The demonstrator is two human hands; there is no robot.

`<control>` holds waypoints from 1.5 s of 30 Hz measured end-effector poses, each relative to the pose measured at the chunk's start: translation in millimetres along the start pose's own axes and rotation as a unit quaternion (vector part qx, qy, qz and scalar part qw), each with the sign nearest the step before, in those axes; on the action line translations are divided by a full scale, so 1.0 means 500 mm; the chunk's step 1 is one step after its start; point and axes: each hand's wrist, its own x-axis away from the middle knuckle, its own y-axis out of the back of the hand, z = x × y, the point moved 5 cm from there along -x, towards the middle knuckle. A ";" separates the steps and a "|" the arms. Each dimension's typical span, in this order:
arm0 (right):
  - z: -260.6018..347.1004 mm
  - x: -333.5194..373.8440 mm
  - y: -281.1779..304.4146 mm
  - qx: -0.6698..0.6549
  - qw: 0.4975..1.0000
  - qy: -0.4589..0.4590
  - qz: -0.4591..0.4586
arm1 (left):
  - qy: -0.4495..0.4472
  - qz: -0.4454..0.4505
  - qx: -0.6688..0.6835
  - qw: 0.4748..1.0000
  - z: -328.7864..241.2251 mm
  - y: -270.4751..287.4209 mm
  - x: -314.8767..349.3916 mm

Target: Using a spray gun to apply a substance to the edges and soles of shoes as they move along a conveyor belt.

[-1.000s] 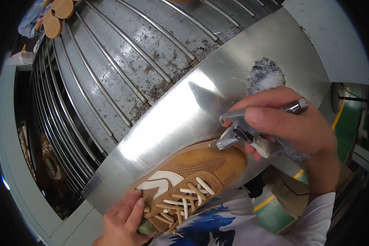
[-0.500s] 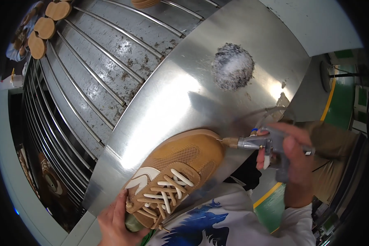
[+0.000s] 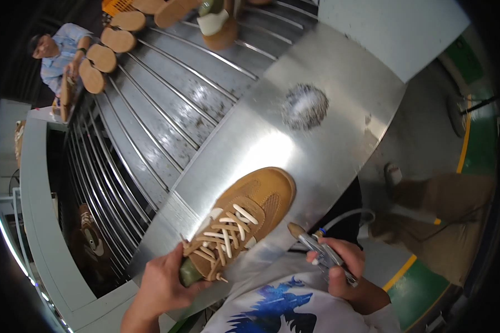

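A tan sneaker (image 3: 269, 191) with tan and white laces lies on the metal bench top (image 3: 261, 105), its toe pointing away to the right. A green shoe last (image 3: 189, 272) shows in its opening. My left hand (image 3: 164, 280) is closed round the heel end. To the right of the sneaker, my right hand (image 3: 344, 263) grips a grey metal nozzle gun (image 3: 326, 252) with a tapered brown tip and a hose. The tip points up and left, apart from the sneaker. The fingers hide part of the gun's handle.
A pile of whitish-grey grit (image 3: 306, 106) sits on the bench. Beyond it, metal rollers (image 3: 189, 105) carry several tan soles (image 3: 118, 40) and another shoe (image 3: 218, 30). A co-worker (image 3: 64, 53) is at the far left. Another brown shoe (image 3: 90, 236) lies below the rollers.
The gun has come away from the sneaker's toe, moving toward me and left with my right hand. My left hand still holds the heel. The head view has shifted, bringing the co-worker into fuller sight.
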 end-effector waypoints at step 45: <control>-0.196 -0.147 0.028 -0.234 0.948 -0.112 -0.185 | 0.530 -0.319 -0.235 0.750 0.900 0.132 0.256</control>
